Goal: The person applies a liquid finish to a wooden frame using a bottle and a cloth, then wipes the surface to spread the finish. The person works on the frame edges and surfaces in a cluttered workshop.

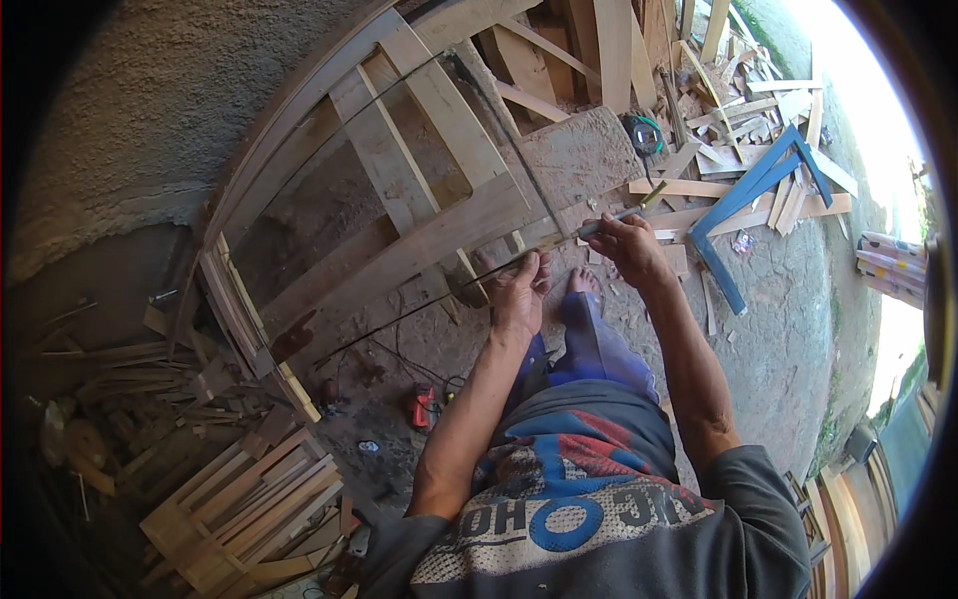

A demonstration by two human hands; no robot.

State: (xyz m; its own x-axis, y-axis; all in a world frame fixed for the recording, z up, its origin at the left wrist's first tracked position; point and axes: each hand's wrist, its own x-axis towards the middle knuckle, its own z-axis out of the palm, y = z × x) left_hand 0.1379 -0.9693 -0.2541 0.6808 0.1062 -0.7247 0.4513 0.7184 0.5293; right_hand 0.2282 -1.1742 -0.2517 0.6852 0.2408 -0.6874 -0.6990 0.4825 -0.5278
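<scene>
My left hand is closed in a pinch on a long, thin dark rod or cord, which runs off to the lower left. My right hand, to the right and slightly higher, is wrapped round a slim grey handle-like piece. A yellow-green end sticks out beyond my right fingers; its exact kind is not clear. Just beyond both hands lies a pale wooden frame of crossed slats, one of its boards close to my left fingertips.
A black and green tape measure rests on a rough block. Right of it lies a blue angled metal piece among wood offcuts. A red tool is on the floor, left of my legs. Stacked slats fill the lower left.
</scene>
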